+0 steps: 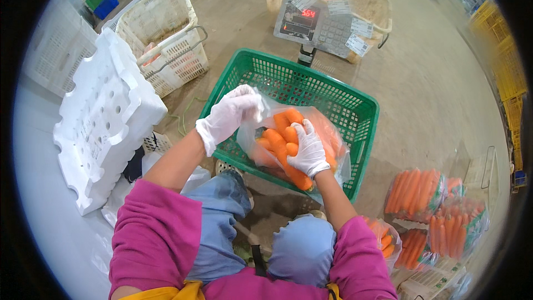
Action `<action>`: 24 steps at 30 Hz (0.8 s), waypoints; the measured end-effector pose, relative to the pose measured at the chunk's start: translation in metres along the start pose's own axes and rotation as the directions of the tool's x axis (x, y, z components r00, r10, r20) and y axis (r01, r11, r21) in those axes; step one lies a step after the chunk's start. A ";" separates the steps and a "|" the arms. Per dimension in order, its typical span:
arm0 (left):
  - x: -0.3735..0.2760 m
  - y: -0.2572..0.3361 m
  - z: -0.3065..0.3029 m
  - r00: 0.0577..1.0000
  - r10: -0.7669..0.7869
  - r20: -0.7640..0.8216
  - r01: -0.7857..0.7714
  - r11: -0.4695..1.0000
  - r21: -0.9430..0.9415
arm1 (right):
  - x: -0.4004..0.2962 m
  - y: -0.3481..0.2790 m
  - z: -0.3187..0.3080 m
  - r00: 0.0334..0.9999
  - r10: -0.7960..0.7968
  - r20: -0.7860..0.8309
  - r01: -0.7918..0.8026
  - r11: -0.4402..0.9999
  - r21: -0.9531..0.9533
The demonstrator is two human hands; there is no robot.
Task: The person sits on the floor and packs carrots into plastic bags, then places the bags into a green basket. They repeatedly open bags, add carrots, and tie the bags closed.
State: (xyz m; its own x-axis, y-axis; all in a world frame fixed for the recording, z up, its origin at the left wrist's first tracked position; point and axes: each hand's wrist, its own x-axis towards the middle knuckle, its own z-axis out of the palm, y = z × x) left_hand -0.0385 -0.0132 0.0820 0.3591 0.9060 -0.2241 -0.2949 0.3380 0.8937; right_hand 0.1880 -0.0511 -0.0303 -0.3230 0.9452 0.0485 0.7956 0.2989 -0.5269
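A clear plastic bag of carrots lies inside a green plastic crate, its mouth towards me. My right hand, in a white glove, rests on the carrots at the bag's mouth, fingers curled over them; whether it grips one is unclear. My left hand, also gloved, is at the bag's upper left edge with its fingers bent together, pinching the plastic film. Just beyond the crate stands a digital scale's display and keypad with lit red digits and several stuck labels.
A cream plastic tub with bagged carrots stands behind the scale. White foam box parts and a white crate are at left. Packed bags of carrots are stacked at lower right. Yellow crates line the far right.
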 end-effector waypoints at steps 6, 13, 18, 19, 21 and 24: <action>-0.040 0.004 0.036 1.000 -0.025 -0.011 0.027 0.971 0.239 | 0.013 0.013 0.010 0.994 0.099 0.037 -0.103 0.984 0.142; -0.004 -0.004 0.049 0.980 0.181 -0.088 -0.154 0.955 0.252 | 0.038 -0.005 0.032 0.994 0.107 -0.012 -0.104 0.983 0.151; -0.013 -0.001 0.020 0.938 0.137 -0.319 -0.028 0.945 0.325 | 0.037 0.025 -0.004 0.899 0.383 0.213 -0.364 0.382 0.850; -0.010 -0.003 0.017 0.934 0.129 -0.332 -0.013 0.944 0.330 | 0.023 0.057 0.004 0.889 0.445 0.107 -0.309 0.412 0.857; -0.009 -0.004 0.006 0.914 0.147 -0.378 0.010 0.924 0.383 | -0.010 0.096 -0.001 0.870 0.485 -0.084 -0.351 0.731 0.585; -0.015 -0.008 -0.006 0.897 0.185 -0.400 0.039 0.870 0.491 | -0.073 0.095 -0.013 0.936 0.261 -0.237 -0.233 0.963 0.137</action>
State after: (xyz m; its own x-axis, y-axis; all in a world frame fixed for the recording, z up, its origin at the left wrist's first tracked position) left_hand -0.0470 -0.0278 0.0757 -0.0870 0.9777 -0.1910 0.1919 0.2046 0.9599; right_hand 0.2935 -0.0900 -0.0728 0.0263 0.9937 0.1088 0.7708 0.0492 -0.6352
